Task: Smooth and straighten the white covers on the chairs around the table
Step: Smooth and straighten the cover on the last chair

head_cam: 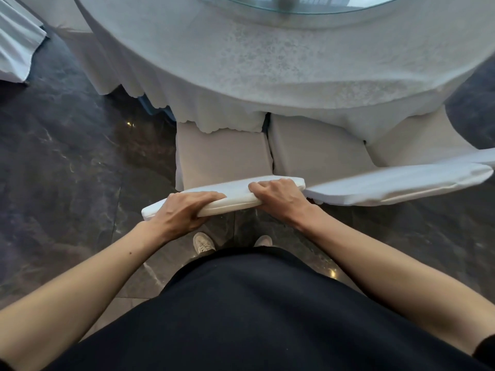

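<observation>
A chair in a white cover stands right in front of me, its seat [222, 153] tucked partly under the tablecloth. Both my hands grip the top edge of its covered backrest [235, 195]. My left hand [184, 212] clasps the left part, fingers curled over the top. My right hand [278, 195] clasps the right part the same way. A second white-covered chair [396, 183] stands touching it on the right, and a third chair's seat [417, 145] shows beyond that.
The round table [267, 62] carries a white patterned cloth with a scalloped hem and a glass turntable [308, 6] at the top. Another white-draped piece [16, 49] stands far left. Dark polished marble floor [67, 156] spreads to the left; my shoes [203, 243] are behind the chair.
</observation>
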